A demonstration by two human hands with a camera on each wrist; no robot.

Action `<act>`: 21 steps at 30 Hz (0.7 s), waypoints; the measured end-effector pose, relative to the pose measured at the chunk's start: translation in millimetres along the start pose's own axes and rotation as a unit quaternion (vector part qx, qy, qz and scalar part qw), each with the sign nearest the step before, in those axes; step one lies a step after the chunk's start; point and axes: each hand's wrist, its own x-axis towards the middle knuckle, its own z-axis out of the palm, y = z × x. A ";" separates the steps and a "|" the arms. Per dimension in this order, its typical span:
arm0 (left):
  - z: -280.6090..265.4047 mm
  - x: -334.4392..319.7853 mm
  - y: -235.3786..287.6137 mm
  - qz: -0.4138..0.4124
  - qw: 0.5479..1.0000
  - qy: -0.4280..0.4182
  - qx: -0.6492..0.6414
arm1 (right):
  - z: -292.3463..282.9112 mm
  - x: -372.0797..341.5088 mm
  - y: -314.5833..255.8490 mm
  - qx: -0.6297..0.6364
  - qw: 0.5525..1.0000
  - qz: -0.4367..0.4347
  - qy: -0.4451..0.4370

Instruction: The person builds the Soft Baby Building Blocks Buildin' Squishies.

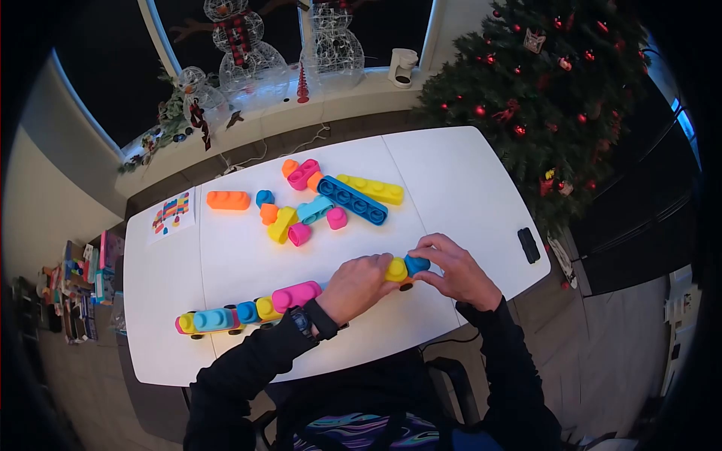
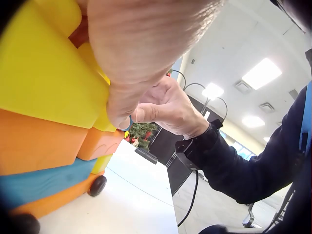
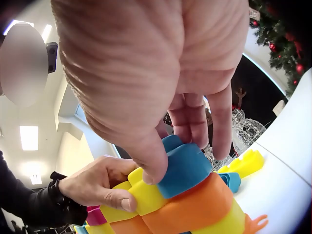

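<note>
A row of toy building blocks on wheeled bases, like a train, runs along the table's near side. My right hand (image 1: 456, 272) pinches a blue block (image 3: 187, 168) between thumb and fingers at the row's right end. The block sits on an orange block (image 3: 195, 207), right beside a yellow block (image 3: 147, 195). My left hand (image 1: 355, 289) holds the yellow block, its thumb along the side in the right wrist view. Further left in the row are a pink block (image 1: 295, 295) and a light blue block (image 1: 213, 319). The left forearm hides part of the row.
Loose blocks lie behind the row, among them a long blue block (image 1: 352, 200), a long yellow block (image 1: 380, 189) and an orange block (image 1: 228, 200). A picture sheet (image 1: 172, 215) lies at the left, a black object (image 1: 529, 246) at the right edge. A decorated tree (image 1: 534, 98) stands beyond.
</note>
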 end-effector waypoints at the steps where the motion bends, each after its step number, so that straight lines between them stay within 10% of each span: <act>1: 0.5 0.1 0.6 0.005 1.000 0.011 -0.002 | 1.4 1.0 1.4 0.007 1.000 -0.007 0.000; 21: 11.4 -1.5 0.9 0.000 0.998 0.022 0.056 | 11.9 4.6 9.0 0.068 0.995 0.055 -0.051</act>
